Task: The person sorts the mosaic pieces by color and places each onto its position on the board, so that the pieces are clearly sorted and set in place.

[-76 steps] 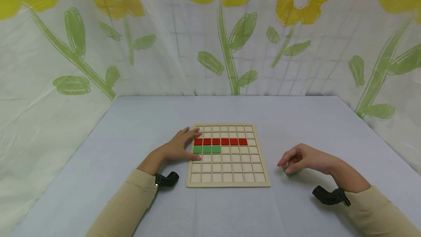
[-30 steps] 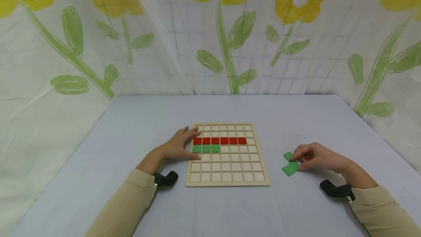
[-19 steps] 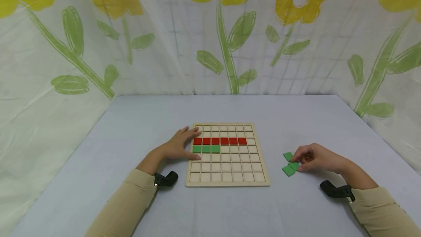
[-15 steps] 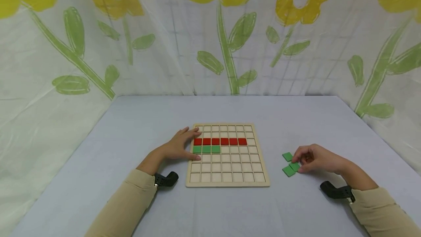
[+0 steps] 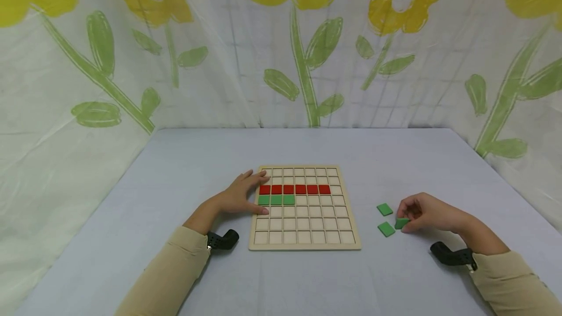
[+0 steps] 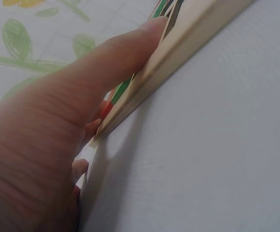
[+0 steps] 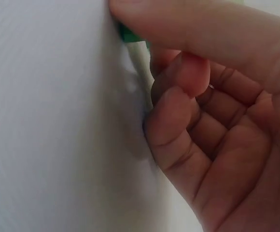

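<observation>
A wooden grid board [image 5: 305, 246] lies mid-table. One row holds several red square tiles [image 5: 300, 189], and the row nearer me holds three green tiles [image 5: 276, 200] at its left end. My left hand [image 5: 239, 196] rests on the board's left edge, thumb and fingers spread; the left wrist view shows the thumb [image 6: 120, 58] over the rim. To the right of the board, my right hand [image 5: 432, 213] pinches a green tile [image 5: 401, 222], tipped up from the table, between thumb and fingers. The right wrist view shows only a corner of this tile [image 7: 130, 35], mostly hidden behind the thumb.
Two loose green tiles lie flat between the board and my right hand, one farther back [image 5: 385, 209] and one closer [image 5: 386, 229]. The white table [image 5: 281, 282] ends at a flower-printed curtain [image 5: 197, 77]. Each wrist wears a black camera.
At first, my right hand covered the green tiles. They then spread apart beside it, and the third tile, lying by the fingertips, is now tilted up in its pinch. The left hand stays put.
</observation>
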Demonstrator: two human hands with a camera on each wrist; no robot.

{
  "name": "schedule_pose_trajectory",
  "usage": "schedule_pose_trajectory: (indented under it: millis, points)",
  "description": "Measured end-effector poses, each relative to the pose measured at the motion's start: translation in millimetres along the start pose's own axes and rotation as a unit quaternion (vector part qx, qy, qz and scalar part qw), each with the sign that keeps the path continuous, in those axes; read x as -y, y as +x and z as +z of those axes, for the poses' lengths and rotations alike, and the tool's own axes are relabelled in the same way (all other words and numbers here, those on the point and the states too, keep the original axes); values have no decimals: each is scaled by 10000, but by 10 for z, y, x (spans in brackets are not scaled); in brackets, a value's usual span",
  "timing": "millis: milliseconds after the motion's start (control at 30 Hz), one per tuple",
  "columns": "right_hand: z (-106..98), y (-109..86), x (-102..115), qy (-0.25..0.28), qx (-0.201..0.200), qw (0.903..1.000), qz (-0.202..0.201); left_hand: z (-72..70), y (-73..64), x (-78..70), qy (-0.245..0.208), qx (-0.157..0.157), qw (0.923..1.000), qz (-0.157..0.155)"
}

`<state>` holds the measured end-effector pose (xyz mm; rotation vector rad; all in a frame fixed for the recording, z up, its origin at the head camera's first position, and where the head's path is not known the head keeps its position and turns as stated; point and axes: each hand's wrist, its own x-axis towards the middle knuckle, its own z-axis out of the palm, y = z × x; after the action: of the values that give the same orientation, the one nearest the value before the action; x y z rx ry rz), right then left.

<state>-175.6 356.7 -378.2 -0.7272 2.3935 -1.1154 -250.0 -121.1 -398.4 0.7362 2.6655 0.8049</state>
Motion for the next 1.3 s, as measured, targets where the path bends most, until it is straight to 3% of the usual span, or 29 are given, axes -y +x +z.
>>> schedule_pose_trajectory:
  millis: [467, 767, 1000, 1300]
  points:
    - [-86, -35, 25, 191, -10, 9998, -9, 3, -6, -5, 13, 32, 10000, -12]
    - [-115, 12, 111, 334, -208, 9986, 348, -1, -9, -2, 13, 19, 10000, -11]
    - [-129, 81, 133, 320, -307, 9986, 286, -2, -9, -1, 24, 54, 10000, 26]
    - [-128, 210, 182, 313, -128, 9994, -13, -9, -25, -12, 29, 29, 10000, 72]
